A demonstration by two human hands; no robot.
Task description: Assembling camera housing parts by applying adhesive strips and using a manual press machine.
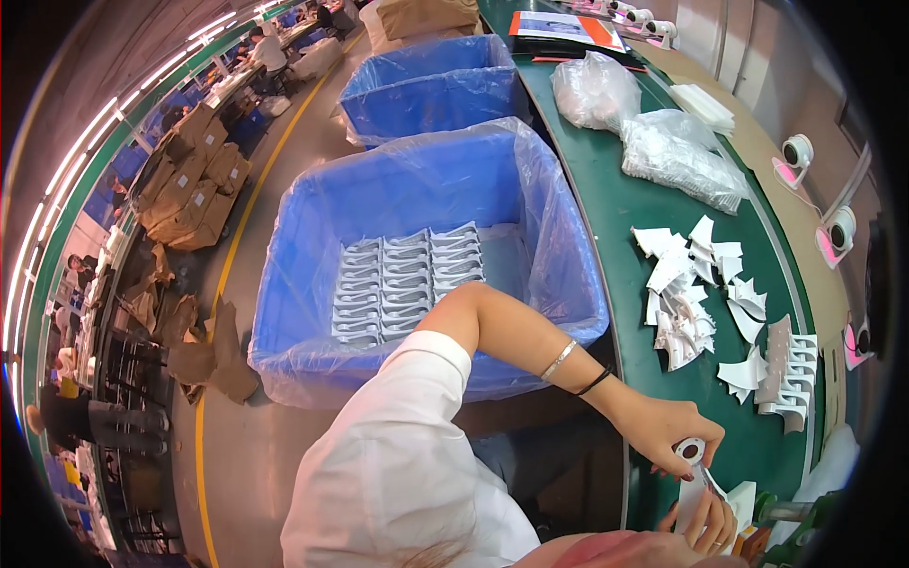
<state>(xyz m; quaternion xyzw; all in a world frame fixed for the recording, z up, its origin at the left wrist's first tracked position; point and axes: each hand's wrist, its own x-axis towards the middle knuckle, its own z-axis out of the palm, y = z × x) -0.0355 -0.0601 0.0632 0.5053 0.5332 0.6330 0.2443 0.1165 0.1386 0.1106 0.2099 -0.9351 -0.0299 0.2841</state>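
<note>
My left hand [674, 431] reaches across to the green table [615, 204] and pinches the round top end of a small white plastic part [692, 473]. Just below it, my right hand [708, 523] grips the lower end of the same part, near the table's front edge. A loose heap of similar white plastic parts [686, 284] lies on the table beyond my hands. To its right sits a neat stack of white parts [788, 364].
A large blue bin [398, 189] lined with clear plastic stands left of the table and holds rows of stacked white parts [407, 279]. A second blue bin [431, 85] stands behind it. Two clear bags of parts [677, 156] lie farther up the table. Small white cameras [797, 151] line the right side.
</note>
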